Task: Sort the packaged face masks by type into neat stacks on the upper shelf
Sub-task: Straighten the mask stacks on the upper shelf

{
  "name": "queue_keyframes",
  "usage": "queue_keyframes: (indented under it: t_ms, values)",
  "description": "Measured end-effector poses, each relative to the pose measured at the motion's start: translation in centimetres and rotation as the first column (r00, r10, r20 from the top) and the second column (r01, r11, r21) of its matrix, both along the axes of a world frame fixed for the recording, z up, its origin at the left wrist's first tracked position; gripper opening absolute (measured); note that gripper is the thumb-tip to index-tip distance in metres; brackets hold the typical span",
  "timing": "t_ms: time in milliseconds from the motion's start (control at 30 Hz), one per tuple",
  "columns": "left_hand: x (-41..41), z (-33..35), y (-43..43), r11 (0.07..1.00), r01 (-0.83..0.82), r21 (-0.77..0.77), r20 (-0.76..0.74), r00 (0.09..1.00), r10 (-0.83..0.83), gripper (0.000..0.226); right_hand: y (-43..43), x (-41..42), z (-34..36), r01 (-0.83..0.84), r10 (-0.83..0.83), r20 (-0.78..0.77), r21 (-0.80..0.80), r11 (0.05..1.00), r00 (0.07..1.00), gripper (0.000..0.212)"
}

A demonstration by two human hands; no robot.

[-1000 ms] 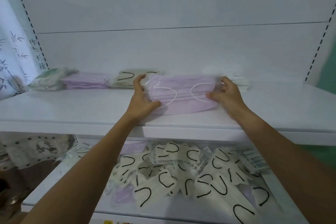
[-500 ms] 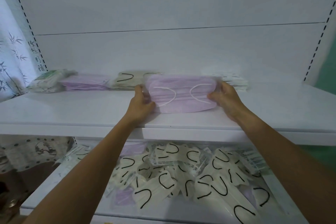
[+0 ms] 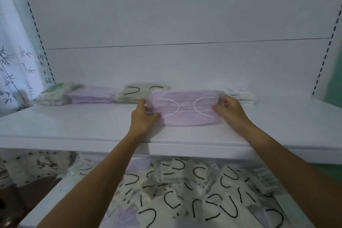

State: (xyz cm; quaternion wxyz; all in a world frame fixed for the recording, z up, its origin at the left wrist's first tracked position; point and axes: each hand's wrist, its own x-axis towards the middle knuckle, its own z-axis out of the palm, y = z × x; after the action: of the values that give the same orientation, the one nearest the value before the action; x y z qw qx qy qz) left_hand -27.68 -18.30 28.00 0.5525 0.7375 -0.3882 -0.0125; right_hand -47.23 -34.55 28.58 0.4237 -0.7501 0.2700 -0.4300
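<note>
Your left hand (image 3: 143, 116) is shifting off the purple pack (image 3: 185, 109) face to grip its end; right hand (image 3: 229, 109) is pinching the other, mid-frame on upper shelf (image 3: 74, 126). Keep it level; purple stack (image 3: 92, 95) seemingly left, blurry.

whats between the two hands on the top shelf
A lilac mask pack, gripped at its ends by the left hand and right hand; the head view shows it.

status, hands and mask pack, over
Left hand, right hand: grip on ends of lilac plastic-wrapped mask pack. Pack on white upper shelf. Cream mask stack behind.
</note>
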Motion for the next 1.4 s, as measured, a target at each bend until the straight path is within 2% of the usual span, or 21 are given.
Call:
queue_keyframes:
  t_ms: [67, 133, 200, 267, 333, 433, 533, 567, 633, 700, 733, 833, 900, 1000, 1100, 1233, 1333, 1400]
  values:
    - [0.7, 0.7, -0.2, 0.996, -0.081, -0.026, 0.040, 0.996, 0.082, 0.044, 0.0, 1.1, 0.8, 0.056, -0.058, -0.026, -0.089, 0.994, 0.998, 0.014]
    - [1.8, 1.3, 0.0, 0.987, -0.160, -0.016, 0.098, 0.982, 0.160, 0.032, 0.5, 2.9, 1.7, 0.071, -0.078, -0.050, -0.135, 0.988, 0.996, 0.020]
    - [3.5, 1.1, 0.7, 0.978, -0.187, 0.089, 0.137, 0.975, 0.174, 0.026, 0.9, 5.0, 1.7, 0.028, -0.048, -0.142, -0.143, 0.989, 0.989, 0.021]
    - [5.1, 0.5, 2.1, 0.951, -0.173, 0.256, 0.166, 0.977, 0.133, 0.028, 1.5, 6.8, 0.9, -0.048, 0.018, -0.271, -0.104, 0.993, 0.962, 0.024]
    - [6.8, 0.5, 3.4, 0.936, -0.172, 0.307, 0.200, 0.973, 0.114, 0.031, 2.1, 8.7, 0.8, -0.049, 0.023, -0.273, -0.088, 0.995, 0.962, 0.025]
    - [9.4, 1.5, 5.0, 0.961, -0.211, 0.178, 0.231, 0.958, 0.168, 0.040, 3.5, 12.5, 2.0, 0.027, -0.064, -0.221, -0.166, 0.986, 0.973, 0.017]
    - [12.9, 2.8, 6.9, 0.965, -0.262, -0.034, 0.229, 0.937, 0.262, 0.059, 5.6, 17.4, 3.4, 0.069, -0.094, -0.158, -0.156, 0.985, 0.983, 0.049]
    - [14.4, 3.1, 7.5, 0.957, -0.276, -0.090, 0.247, 0.925, 0.290, 0.056, 6.3, 19.2, 3.8, 0.084, -0.104, -0.124, -0.158, 0.984, 0.987, 0.059]
    - [18.0, 3.6, 8.7, 0.939, -0.316, -0.139, 0.290, 0.893, 0.343, 0.036, 7.7, 23.1, 4.5, 0.098, -0.105, -0.033, -0.178, 0.979, 0.994, 0.066]
    - [22.2, 4.3, 9.5, 0.922, -0.363, -0.131, 0.328, 0.862, 0.386, 0.016, 8.8, 26.9, 5.0, 0.100, -0.087, 0.077, -0.177, 0.979, 0.993, 0.064]
    - [24.4, 4.7, 9.7, 0.922, -0.370, -0.110, 0.340, 0.858, 0.385, 0.014, 9.3, 28.8, 5.3, 0.099, -0.080, 0.110, -0.184, 0.978, 0.991, 0.061]
    - [29.9, 5.5, 10.3, 0.937, -0.349, -0.036, 0.351, 0.873, 0.338, 0.022, 10.1, 34.4, 6.2, 0.116, -0.097, 0.080, -0.284, 0.952, 0.992, 0.039]
    - [33.1, 6.1, 10.2, 0.955, -0.298, 0.007, 0.394, 0.878, 0.271, 0.035, 9.6, 37.4, 6.8, 0.177, -0.195, -0.004, -0.397, 0.901, 0.981, 0.026]
    - [37.0, 5.9, 10.0, 0.962, -0.252, 0.106, 0.435, 0.881, 0.183, 0.045, 8.6, 40.8, 6.2, 0.222, -0.394, -0.142, -0.635, 0.740, 0.908, 0.030]
    - [39.6, 4.8, 9.3, 0.968, -0.186, 0.169, 0.443, 0.892, 0.094, 0.042, 8.0, 43.0, 4.3, 0.197, -0.503, -0.232, -0.725, 0.660, 0.833, 0.036]
    - [41.4, 3.7, 7.7, 0.911, -0.214, 0.351, 0.525, 0.851, -0.002, 0.036, 7.7, 45.3, 2.3, 0.096, -0.633, -0.439, -0.769, 0.631, 0.637, 0.055]
    - [42.3, 3.1, 7.0, 0.835, -0.306, 0.458, 0.697, 0.706, -0.124, 0.034, 7.8, 46.0, 1.4, 0.036, -0.636, -0.558, -0.736, 0.676, 0.532, 0.059]
    - [42.6, 3.0, 6.9, 0.818, -0.339, 0.464, 0.748, 0.645, -0.157, 0.050, 7.8, 46.2, 1.1, 0.015, -0.631, -0.606, -0.716, 0.698, 0.484, 0.059]
